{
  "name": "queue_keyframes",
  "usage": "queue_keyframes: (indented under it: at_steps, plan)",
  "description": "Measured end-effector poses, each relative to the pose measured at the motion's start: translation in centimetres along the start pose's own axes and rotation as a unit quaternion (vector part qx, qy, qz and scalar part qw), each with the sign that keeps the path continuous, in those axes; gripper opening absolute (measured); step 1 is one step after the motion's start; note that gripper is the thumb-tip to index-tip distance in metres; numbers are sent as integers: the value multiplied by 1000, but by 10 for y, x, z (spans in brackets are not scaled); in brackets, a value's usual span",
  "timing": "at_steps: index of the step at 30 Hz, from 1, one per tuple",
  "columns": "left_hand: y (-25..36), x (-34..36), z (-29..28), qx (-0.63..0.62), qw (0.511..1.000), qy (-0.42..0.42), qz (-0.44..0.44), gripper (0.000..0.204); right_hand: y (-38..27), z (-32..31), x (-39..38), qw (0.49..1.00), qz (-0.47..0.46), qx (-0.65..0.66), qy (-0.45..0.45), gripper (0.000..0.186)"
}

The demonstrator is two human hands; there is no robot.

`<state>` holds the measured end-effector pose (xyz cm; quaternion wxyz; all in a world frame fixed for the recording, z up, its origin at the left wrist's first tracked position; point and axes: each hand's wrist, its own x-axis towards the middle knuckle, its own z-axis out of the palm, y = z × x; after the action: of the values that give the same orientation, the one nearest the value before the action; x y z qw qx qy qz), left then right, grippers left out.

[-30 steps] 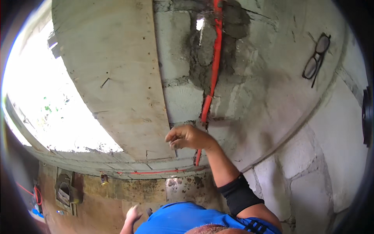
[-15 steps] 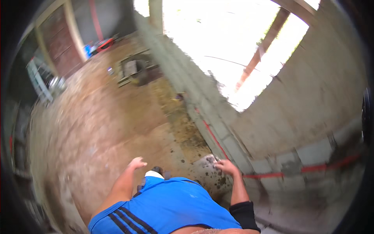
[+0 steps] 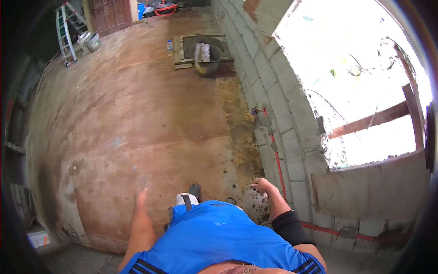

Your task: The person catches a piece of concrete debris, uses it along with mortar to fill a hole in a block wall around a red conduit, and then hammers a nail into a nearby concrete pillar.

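Observation:
My left hand hangs over the brown floor on the left, slightly smeared, with its fingers pointing ahead and nothing seen in it. My right hand is held low beside the block wall. Its fingers are loosely bent and apart, and no held thing shows. Below that hand lies a grey floor patch spotted with dark mortar. One dark shoe shows ahead of my blue shirt.
Ahead stands a black bucket beside a wooden-framed mixing box and a plastic bottle. Red conduit runs along the wall under a bright window opening. A stepladder and pails stand far left, near a brown door.
My view has turned to the right and levelled, so the bucket, ladder and door appear more upright. My left hand has shifted left in view; my right hand stays near the wall.

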<state>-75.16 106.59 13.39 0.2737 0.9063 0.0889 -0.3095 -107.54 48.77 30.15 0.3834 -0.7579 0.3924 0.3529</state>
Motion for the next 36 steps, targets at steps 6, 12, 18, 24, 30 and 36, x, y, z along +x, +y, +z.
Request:
queue_keyframes:
  at_steps: [6,12,18,24,30,36]
  plan:
    - [-127,17,-69,-101,969,150,-169,52,-80,-39,85,992,6,-122,-17,40]
    - [-91,-17,-38,451,879,-129,-82,30,-152,-67,232,930,44,-326,-167,31]
    - [-47,-26,11,-222,934,-10,-278,31,-349,-106,302,974,-29,-197,-107,40]
    - [29,23,-49,-250,938,36,-239,41,-509,-151,470,809,-332,-467,133,38]
    - [59,96,-87,-297,910,189,-219,66,-730,-166,425,840,-355,-410,16,61]
    - [81,197,-216,-320,900,12,-295,71,-971,-166,331,872,-384,-143,-268,72]
